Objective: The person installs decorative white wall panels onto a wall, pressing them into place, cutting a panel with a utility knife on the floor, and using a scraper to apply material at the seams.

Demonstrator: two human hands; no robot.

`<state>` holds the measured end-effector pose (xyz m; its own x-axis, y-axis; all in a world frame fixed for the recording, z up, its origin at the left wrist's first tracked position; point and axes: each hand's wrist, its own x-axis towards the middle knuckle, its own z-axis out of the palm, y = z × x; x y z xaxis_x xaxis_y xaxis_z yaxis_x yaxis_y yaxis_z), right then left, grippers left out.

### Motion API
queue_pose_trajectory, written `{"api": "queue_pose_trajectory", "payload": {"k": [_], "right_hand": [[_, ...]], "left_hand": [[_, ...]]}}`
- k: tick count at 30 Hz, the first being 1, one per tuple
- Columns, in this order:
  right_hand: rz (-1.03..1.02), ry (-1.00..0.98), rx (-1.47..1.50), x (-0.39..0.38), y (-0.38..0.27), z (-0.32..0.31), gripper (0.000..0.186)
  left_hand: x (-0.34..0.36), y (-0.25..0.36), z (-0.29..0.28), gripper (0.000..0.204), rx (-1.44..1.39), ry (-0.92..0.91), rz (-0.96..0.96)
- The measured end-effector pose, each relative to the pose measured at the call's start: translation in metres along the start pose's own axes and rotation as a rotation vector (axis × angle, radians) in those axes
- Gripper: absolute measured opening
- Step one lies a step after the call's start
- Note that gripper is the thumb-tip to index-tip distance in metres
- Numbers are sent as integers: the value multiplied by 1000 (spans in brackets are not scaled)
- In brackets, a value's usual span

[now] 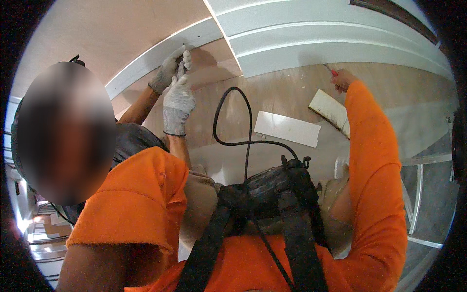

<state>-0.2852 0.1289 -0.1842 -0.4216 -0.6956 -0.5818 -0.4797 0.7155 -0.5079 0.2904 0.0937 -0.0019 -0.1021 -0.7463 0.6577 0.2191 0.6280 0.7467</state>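
Note:
My right hand (343,80), bare, is closed around the red handle of a thin tool (333,73) that looks like a screwdriver. Its narrow shaft points at the lower edge of the white ridged wall panel (292,51), where panel and floor meet. Whether the tip touches the panel I cannot tell. My left hand is out of view; only the orange sleeve (131,199) and bare upper arm (99,265) show on that side. Close to my right forearm lies a stained, cream-coloured board piece (331,109), and left of it a flat white piece (287,128).
A co-worker (134,138) crouches at my left; two grey-gloved hands (178,100) hold a small object by the grey skirting strip (187,39). A looped black cable (215,117) runs over the floor to the black pouch (272,190) on my front. Pale metal bars (419,194) stand at right.

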Motion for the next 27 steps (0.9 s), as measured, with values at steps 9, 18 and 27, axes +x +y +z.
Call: {"api": "queue_pose_trajectory", "payload": {"k": [9,18,27], "right_hand": [[-1,54,-130,15,27,-10,30],[-94,-98,245,47,38,30,17],[-122,9,109,6,33,22,16]], "left_hand": [[17,14,25,52,-135,78,19],[95,90,158,55,-683,42,-33],[30,-65,296,35,392,-1626,266]]}}
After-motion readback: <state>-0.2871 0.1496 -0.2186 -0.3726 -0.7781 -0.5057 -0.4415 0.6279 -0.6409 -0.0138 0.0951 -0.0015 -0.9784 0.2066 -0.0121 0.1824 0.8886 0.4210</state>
